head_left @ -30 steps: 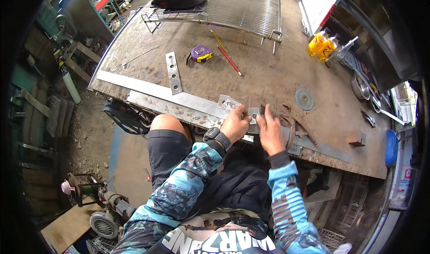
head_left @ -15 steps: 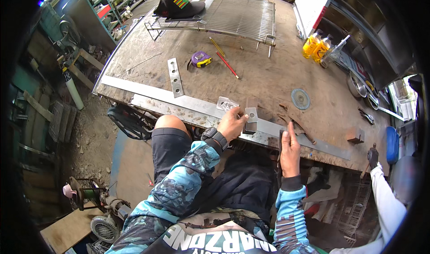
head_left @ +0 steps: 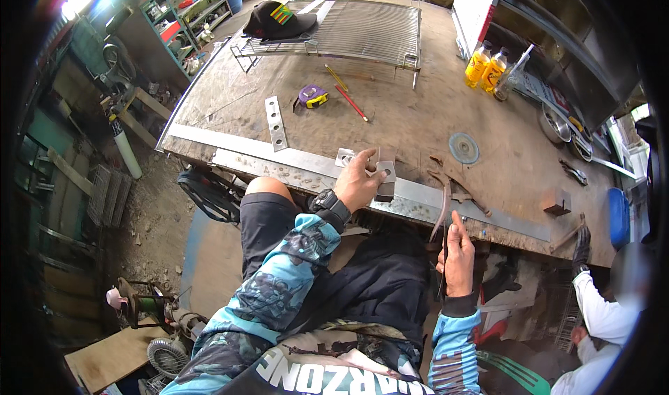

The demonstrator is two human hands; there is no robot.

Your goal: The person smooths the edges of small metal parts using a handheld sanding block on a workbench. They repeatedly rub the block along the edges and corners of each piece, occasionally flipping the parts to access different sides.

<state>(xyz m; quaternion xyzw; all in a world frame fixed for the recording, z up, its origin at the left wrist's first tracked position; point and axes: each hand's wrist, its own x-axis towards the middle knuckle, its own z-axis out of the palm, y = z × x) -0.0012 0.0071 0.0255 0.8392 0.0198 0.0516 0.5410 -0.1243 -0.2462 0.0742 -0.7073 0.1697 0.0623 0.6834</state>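
- Plate pinched by left hand, at its two o'clock; I judge: steadying.
- Right hand, left's four o'clock: can't tell grip.
- Next needs firm left.

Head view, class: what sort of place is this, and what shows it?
Probably a metalworking workshop: on the worn workbench lie a metal strip with round holes, a purple tape measure and what looks like a grinding disc.

From my head, close by the counter, the fisheye looks down over my hands to past the counter's far edge.
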